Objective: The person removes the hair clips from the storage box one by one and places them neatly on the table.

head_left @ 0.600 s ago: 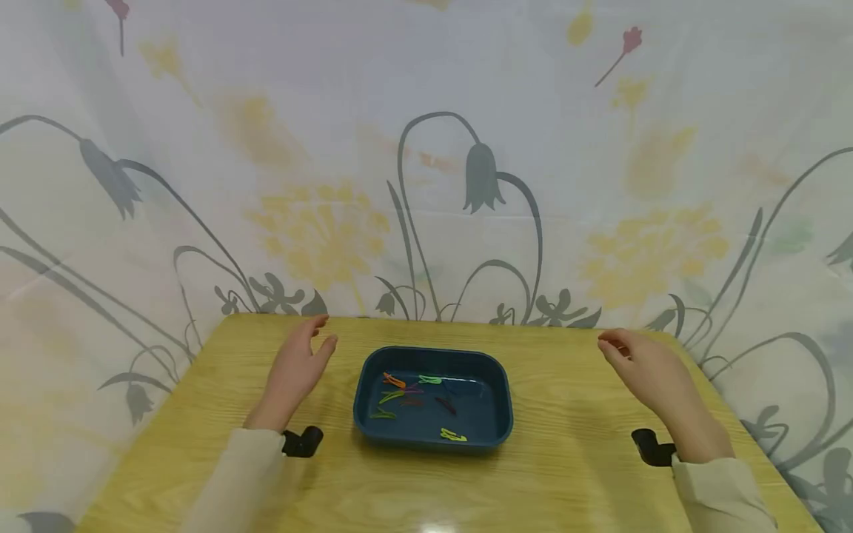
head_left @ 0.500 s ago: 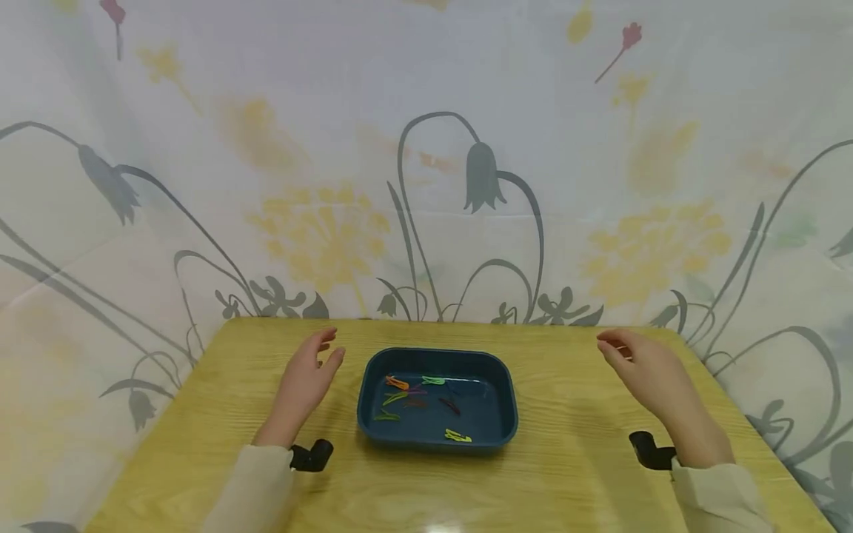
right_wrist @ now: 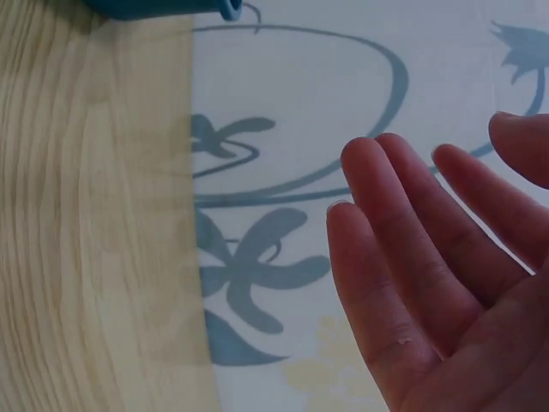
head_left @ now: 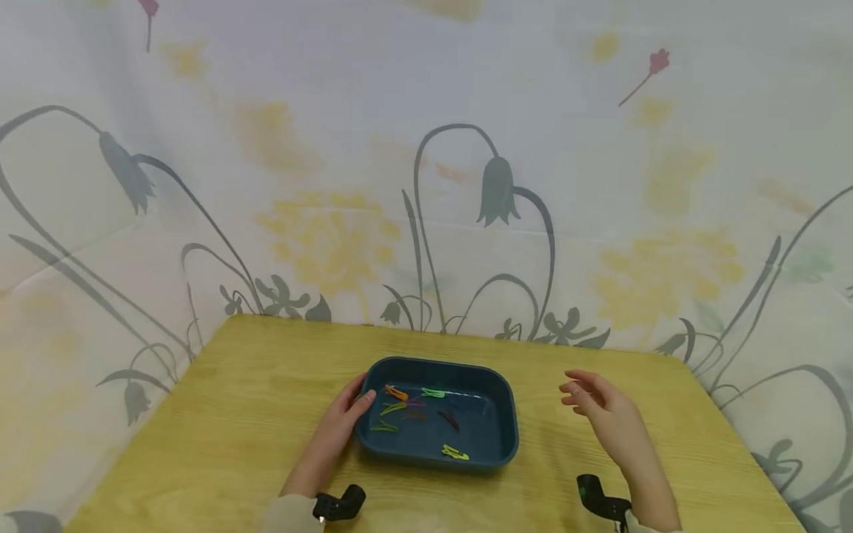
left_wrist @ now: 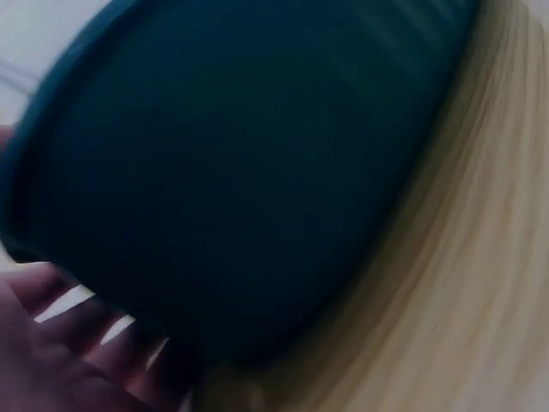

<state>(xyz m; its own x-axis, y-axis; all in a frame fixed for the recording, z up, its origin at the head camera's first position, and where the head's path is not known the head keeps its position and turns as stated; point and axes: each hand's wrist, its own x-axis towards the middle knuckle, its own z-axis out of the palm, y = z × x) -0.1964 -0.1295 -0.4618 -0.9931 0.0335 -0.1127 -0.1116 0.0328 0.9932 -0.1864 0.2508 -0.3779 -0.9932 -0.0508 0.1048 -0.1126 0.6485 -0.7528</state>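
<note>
Dark blue plastic made up the tray [head_left: 505, 414] that sat at the lower middle of the head view, on our pale wooden table [head_left: 220, 414]. Our left hand [head_left: 343, 422] lay against the tray's left wall, fingers straight along the rim and thumb near the lip; the left wrist view was blurred but showed fingertips [left_wrist: 81, 330] touching the tray's [left_wrist: 257, 163] outer side, not curled round it. Our right hand [head_left: 603, 414] hovered to the right of the tray, apart from it, with fingers loose and a little bent, holding nothing; in the right wrist view the bare palm [right_wrist: 446, 283] stood before the flowered cloth [right_wrist: 343, 112], with only a corner of the tray at the upper left. Inside the tray lay a scatter of small coloured clips: an orange one [head_left: 395, 392] at the upper left, a green one [head_left: 432, 392] beside it, a dark red one [head_left: 447, 421] near the middle and a yellow one [head_left: 455, 452] by the near wall. We judged that we were steadying the tray with the left hand while the right was about to come in; the next move seemed to call for bringing the right hand over the rim and pinching one thin clip off the flat bottom, which would need fingertips rather than the whole hand. Behind the table hung the flowered cloth [head_left: 426, 148], filling the upper frame.
</note>
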